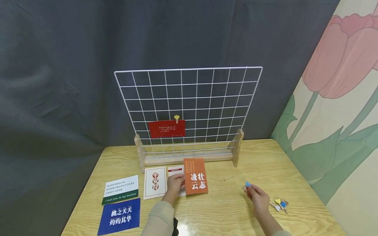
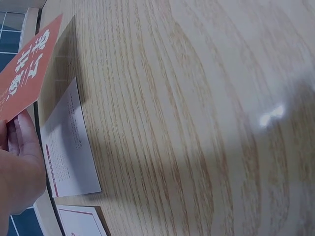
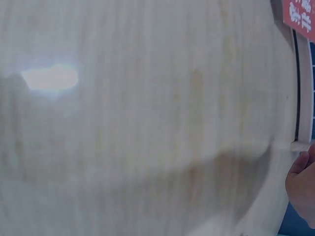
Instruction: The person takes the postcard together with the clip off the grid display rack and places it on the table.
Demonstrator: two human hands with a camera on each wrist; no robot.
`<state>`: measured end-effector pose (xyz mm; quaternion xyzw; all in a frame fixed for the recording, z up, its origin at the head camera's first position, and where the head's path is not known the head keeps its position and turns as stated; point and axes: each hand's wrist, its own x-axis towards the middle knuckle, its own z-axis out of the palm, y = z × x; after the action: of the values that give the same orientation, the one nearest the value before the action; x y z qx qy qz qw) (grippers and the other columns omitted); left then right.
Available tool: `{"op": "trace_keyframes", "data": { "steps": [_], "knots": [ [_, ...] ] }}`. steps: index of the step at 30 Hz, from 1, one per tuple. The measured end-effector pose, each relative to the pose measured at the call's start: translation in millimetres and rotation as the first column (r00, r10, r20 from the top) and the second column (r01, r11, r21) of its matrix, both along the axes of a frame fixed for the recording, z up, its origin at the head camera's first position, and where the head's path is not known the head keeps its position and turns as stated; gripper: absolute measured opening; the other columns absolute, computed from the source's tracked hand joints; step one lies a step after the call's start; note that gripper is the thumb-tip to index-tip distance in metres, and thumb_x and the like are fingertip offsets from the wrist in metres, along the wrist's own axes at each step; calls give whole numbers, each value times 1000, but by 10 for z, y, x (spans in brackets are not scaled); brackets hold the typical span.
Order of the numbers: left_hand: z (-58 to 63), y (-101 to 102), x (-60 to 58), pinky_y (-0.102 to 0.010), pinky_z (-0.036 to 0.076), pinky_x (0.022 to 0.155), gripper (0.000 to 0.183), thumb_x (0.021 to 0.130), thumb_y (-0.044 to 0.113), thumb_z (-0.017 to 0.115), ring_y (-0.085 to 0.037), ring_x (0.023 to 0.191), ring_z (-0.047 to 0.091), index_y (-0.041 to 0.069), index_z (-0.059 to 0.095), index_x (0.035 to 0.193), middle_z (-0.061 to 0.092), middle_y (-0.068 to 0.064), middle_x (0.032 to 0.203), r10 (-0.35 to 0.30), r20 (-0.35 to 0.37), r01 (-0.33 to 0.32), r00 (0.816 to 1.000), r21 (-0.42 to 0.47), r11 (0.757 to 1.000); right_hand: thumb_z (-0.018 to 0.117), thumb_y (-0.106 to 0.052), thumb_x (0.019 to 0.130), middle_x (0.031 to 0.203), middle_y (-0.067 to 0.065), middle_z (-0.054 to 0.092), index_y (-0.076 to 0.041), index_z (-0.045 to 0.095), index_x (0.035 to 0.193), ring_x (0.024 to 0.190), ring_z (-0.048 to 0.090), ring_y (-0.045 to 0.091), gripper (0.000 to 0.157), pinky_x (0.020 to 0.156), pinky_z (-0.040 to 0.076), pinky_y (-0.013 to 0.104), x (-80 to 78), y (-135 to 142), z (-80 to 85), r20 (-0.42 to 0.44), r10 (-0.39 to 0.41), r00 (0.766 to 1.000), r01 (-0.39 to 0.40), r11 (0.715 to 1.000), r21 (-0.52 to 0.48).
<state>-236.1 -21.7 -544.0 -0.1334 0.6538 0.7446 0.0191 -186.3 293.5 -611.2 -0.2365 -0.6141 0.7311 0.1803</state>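
My left hand [image 1: 175, 184] pinches an orange card [image 1: 196, 177] with white characters by its left edge. In the left wrist view the orange card [image 2: 30, 69] is lifted off the table, its shadow falling beside a white card [image 2: 71, 142]. On the right, my right hand [image 1: 257, 199] holds a small clip with a blue heart [image 1: 247, 184] between thumb and fingers. The right wrist view catches only part of that hand [image 3: 302, 184] at its edge. Behind the hands stands a white wire grid [image 1: 189, 98], where a yellow heart clip [image 1: 176, 117] holds a red card [image 1: 166, 128].
Wooden feet [image 1: 236, 149] carry the grid near the table's back. Left of my left hand lie a white card with red characters [image 1: 155, 193], a white-and-green card [image 1: 121, 188] and a blue card [image 1: 119, 216]. Several heart clips [image 1: 277, 207] lie right of my right hand.
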Motion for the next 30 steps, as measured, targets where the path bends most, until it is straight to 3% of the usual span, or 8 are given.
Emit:
{"op": "trace_keyframes", "data": {
  "steps": [3,8,16,20,27,30],
  "knots": [
    [14,18,-2,-31,51,54,19,76,-7,58,-19,59,60,-13,59,94,61,-21,76,6,6,-6,1000,4,1000,67,-19,76,70,-2,63,-13,65,76,63,61,10,7,58,49,20,66,52,-18,33,-58,998,58,998,4],
    [1,44,1,-30,51,54,19,76,-7,58,-18,59,59,-14,58,94,62,-19,75,6,11,-6,1000,20,1000,64,-18,79,69,-5,62,-15,64,75,63,60,8,5,59,49,18,217,103,44,59,-56,997,55,998,19],
    [-31,93,3,-28,51,54,19,77,-7,57,-16,58,58,-15,57,93,61,-17,72,-16,23,15,1000,50,999,60,-11,81,70,-6,62,-8,64,80,63,60,6,5,61,49,18,538,95,441,49,-10,999,10,1000,4],
    [-40,111,9,-28,51,53,18,77,-6,58,-15,57,58,-15,58,93,61,-17,71,-17,22,16,1000,46,999,57,-7,82,65,-8,61,-17,63,72,61,60,5,16,60,49,17,637,102,568,93,-52,994,53,999,-11],
    [-69,138,35,-28,51,51,17,77,-6,57,-15,55,58,-16,58,91,61,-18,68,-15,31,15,999,6,1000,56,-8,82,62,-12,60,-29,60,61,60,58,2,30,59,48,15,742,224,538,161,-104,981,116,991,-69],
    [-76,150,39,-28,51,51,17,77,-6,57,-14,54,58,-15,58,92,61,-18,68,-2,41,3,999,-7,1000,55,-8,83,62,-12,59,-22,63,72,61,59,2,20,61,48,16,767,280,508,167,-120,979,130,990,-49]
  ]
}}
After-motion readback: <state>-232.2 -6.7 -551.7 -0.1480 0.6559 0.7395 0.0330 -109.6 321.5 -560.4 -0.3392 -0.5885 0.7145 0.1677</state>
